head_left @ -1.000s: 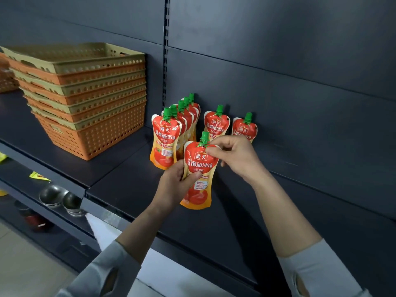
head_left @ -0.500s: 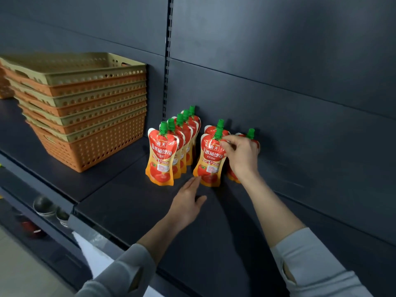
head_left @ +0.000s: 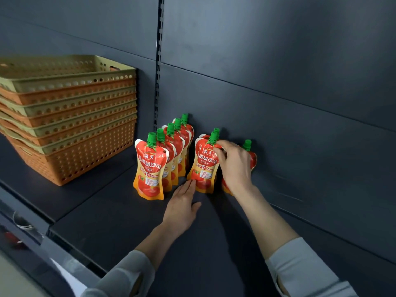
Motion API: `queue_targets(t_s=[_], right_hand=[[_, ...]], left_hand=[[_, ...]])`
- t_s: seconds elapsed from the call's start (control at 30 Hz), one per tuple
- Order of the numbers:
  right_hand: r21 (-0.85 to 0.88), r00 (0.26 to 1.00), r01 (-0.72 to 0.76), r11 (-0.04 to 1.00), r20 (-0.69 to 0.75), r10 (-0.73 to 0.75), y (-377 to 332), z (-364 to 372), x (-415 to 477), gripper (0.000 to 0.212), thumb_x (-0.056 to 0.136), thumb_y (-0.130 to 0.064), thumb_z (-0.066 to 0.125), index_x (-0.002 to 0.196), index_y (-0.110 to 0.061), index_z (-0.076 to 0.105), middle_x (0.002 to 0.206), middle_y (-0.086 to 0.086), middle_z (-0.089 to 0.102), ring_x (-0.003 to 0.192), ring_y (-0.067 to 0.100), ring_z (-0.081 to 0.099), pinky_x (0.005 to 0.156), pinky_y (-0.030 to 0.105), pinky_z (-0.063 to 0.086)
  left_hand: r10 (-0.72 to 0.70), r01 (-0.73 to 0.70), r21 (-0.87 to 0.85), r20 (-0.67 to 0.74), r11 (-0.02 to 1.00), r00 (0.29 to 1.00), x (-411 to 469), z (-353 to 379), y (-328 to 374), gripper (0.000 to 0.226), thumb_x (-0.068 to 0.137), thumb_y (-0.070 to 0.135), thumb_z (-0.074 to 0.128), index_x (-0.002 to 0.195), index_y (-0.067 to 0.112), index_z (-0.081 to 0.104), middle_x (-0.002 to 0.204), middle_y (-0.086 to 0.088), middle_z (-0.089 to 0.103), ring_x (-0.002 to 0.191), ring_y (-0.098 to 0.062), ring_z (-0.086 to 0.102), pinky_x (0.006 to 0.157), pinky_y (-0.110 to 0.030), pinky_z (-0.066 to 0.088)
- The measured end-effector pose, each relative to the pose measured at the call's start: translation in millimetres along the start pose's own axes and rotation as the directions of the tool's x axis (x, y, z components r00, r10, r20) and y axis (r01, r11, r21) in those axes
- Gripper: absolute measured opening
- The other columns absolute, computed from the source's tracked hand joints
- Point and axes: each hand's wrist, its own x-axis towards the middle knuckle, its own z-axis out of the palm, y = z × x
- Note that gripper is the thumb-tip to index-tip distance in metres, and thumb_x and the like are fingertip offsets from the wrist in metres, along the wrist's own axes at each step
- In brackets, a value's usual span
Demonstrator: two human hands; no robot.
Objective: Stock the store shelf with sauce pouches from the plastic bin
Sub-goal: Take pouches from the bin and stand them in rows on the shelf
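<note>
Pouch still upright; right hand grip seemingly pinching top; left hand flat, nearer.

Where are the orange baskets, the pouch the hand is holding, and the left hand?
orange baskets (head_left: 96,155): head view, front wall of bottom basket.
held pouch (head_left: 203,166): head view, middle of its front.
left hand (head_left: 182,209): head view, back of the hand.

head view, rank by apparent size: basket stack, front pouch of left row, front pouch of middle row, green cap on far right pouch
1. basket stack
2. front pouch of left row and front pouch of middle row, about alike
3. green cap on far right pouch
</note>
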Motion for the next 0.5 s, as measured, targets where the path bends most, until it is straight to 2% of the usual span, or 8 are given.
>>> queue_targets(t_s=[0.27,0.5], right_hand=[[-0.089,0.999,0.016,0.996,0.043,-0.012,-2,-5,-6,0.033,0.096,-0.020,0.065,0.126,-0.009,0.065,0.120,0.012,0.071,0.106,0.029,0.068,0.090,0.040,0.055],[-0.199,1.000,0.024,0.980,0.015,-0.021,-15,-25,-45,0.041,0.095,-0.022,0.064,0.134,-0.008,0.059,0.127,0.015,0.063,0.117,0.034,0.060,0.089,0.043,0.053]], left_hand=[[0.006,-0.003,-0.056,0.055,0.998,0.998,-2,-7,-1,0.068,0.096,0.024,0.055,0.152,0.014,0.018,0.157,-0.004,0.026,0.146,-0.018,0.020,0.116,-0.025,0.019],[0.052,-0.061,-0.159,-0.055,0.985,0.997,-47,-48,-6,0.049,0.095,0.020,0.056,0.143,0.021,0.043,0.144,0.001,0.048,0.133,-0.015,0.042,0.105,-0.026,0.036]])
